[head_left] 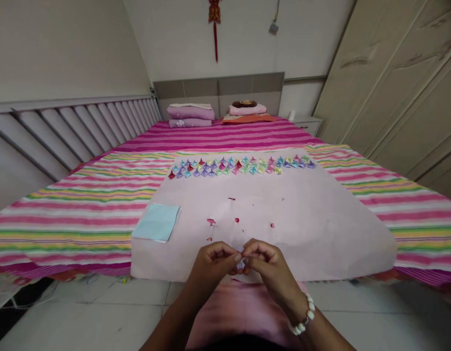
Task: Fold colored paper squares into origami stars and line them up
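Observation:
Between my fingertips is a small pale lilac folded paper (241,264), partly hidden by the fingers. My left hand (217,260) pinches it from the left, and my right hand (264,258), with a white bead bracelet on the wrist, pinches it from the right. Both hands are over the front edge of a large pale pink sheet (302,224). Farther back on the sheet, several small folded paper pieces (221,167) in many colours form rows. A stack of light blue square paper (157,222) lies at the sheet's left side.
Red paper scraps or torn spots (236,220) dot the sheet's middle. A striped bedspread (83,204) lies beneath it. Folded bedding (191,114) sits by the headboard (199,88). A railing (65,131) runs along the left, and pale panels (389,92) stand at the right.

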### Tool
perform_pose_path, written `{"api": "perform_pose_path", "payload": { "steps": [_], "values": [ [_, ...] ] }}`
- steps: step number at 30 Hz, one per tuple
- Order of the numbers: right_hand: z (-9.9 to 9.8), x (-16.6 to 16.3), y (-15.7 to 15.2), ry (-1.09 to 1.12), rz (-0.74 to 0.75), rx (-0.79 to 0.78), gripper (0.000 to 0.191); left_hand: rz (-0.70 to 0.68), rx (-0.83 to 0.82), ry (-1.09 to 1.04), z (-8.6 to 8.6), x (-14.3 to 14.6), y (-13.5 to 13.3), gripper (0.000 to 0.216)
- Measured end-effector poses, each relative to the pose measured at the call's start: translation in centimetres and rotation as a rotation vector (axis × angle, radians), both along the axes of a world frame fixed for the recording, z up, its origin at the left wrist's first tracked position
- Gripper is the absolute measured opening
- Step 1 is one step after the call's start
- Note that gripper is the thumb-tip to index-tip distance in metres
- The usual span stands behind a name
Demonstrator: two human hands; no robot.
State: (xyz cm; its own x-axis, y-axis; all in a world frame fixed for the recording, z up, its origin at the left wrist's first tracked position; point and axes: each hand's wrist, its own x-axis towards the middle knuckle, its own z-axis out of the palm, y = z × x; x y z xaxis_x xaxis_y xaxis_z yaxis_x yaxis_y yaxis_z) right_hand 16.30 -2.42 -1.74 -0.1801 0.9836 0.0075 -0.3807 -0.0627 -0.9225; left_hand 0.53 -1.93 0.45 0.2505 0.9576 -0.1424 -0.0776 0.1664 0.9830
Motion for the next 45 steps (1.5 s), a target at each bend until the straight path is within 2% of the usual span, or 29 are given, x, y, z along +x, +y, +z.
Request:
{"api": "perform_pose_path", "payload": {
  "steps": [4, 8, 15, 19, 21, 28, 34, 40, 45],
  "values": [
    [0.4, 0.2, -0.2, -0.023, 0.025, 0.086, 0.003, 0.016, 0.008, -0.025, -0.1, 0.2, -0.1, 0.018],
    [0.6, 0.2, -0.3, -0.031, 0.05, 0.054, 0.014, 0.064, 0.011, -0.019, 0.5, 0.6, -0.5, 0.021],
    [0.4, 0.3, -0.1, -0.044, -0.027, 0.0, 0.025, 0.077, -0.036, -0.031, 0.0, 0.5, -0.3, 0.049],
    [0.7, 0.2, -0.1, -0.037, -0.042, 0.0, 0.027, 0.011, -0.02, 0.041, -0.3, 0.1, -0.2, 0.024],
    [0.7, 0.2, -0.2, -0.048, -0.037, -0.001, 0.029, 0.006, 0.007, 0.102, -0.2, 0.1, -0.2, 0.02],
    [0.3, 0.3, 0.2, -0.078, -0.047, 0.009, 0.034, 0.043, 0.018, 0.198, -0.2, 0.6, 0.1, 0.022],
    [-0.6, 0.3, 1.0, -0.006, -0.097, -0.049, 0.043, 0.058, -0.13, 0.083, -1.4, 0.6, 0.8, 0.031],
    [-0.9, 0.2, 1.0, 0.015, -0.149, -0.074, 0.048, 0.128, -0.09, 0.058, -1.9, 1.0, 0.9, 0.034],
    [-0.4, 0.0, 1.0, 0.024, -0.221, -0.051, 0.048, 0.12, -0.121, -0.035, -1.9, 1.9, 0.5, 0.029]
  ]
}}
